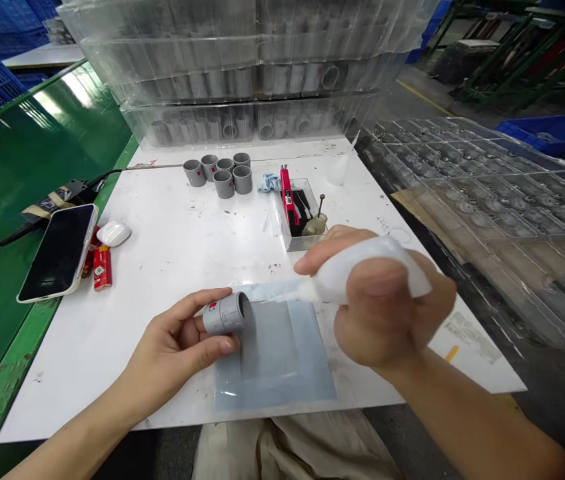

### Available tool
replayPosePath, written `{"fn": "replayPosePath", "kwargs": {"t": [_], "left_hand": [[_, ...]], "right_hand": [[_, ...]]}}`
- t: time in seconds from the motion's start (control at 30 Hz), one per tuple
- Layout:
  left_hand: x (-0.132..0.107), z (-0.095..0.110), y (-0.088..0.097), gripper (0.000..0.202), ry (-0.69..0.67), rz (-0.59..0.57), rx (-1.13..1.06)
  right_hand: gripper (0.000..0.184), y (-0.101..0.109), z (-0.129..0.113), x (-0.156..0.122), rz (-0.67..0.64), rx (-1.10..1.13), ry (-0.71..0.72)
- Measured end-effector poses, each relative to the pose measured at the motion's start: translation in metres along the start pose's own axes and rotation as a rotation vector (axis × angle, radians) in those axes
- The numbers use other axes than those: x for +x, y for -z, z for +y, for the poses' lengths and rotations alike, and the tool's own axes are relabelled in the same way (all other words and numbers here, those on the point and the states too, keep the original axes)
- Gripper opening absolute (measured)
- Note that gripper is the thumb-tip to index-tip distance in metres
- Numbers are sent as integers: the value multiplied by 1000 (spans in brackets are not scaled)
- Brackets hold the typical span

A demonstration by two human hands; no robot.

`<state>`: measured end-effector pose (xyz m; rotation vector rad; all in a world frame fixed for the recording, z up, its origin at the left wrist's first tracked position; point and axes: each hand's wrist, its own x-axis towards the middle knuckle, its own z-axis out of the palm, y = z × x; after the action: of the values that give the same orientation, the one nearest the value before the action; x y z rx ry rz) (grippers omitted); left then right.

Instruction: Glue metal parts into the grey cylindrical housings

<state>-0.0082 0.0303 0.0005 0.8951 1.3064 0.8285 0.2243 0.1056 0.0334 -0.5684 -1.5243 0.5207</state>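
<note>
My left hand (175, 347) grips a short grey pipe coupling (226, 313) lying on its side, its open end facing right. My right hand (387, 307) is wrapped round a white squeeze bottle (357, 270), whose nozzle points left toward the coupling's opening, just short of it. Both hands hover over a grey-blue mat (275, 363) on the white table (172, 247). Several more grey couplings (222, 175) stand upright in a group at the back of the table.
A clear box (302, 213) with a red tool and small parts stands mid-table. A phone (60, 252), a white earbud case (112, 233) and a red pack lie at the left. Stacked clear trays of grey fittings (242, 73) line the back; more trays (487, 200) lie to the right.
</note>
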Motion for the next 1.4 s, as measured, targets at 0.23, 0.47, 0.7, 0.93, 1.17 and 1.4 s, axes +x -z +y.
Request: {"fn": "replayPosePath", "kwargs": {"t": [0.23,0.47,0.7,0.93,1.17,1.4], "left_hand": [[-4,3,-2,61,-8,24,66],[-4,-1,1,55,-40,21,152],[-5,-1,0,49,-75,19,158],[-4,-3,1,49,-105,-3,163],[-9,1,-5,53,-61,39,150],[-5,-3,0,53,-83,-2,143]], "right_hand": [[44,-4,11,-16,-59,-30,-41],[53,-12,7,-16,-116,77,-87],[54,-16,6,-16,-141,85,-105],[55,-16,3,-18,-147,72,-136],[64,-17,5,-19,-143,70,-128],[57,-16,8,-20,-162,75,-123]]}}
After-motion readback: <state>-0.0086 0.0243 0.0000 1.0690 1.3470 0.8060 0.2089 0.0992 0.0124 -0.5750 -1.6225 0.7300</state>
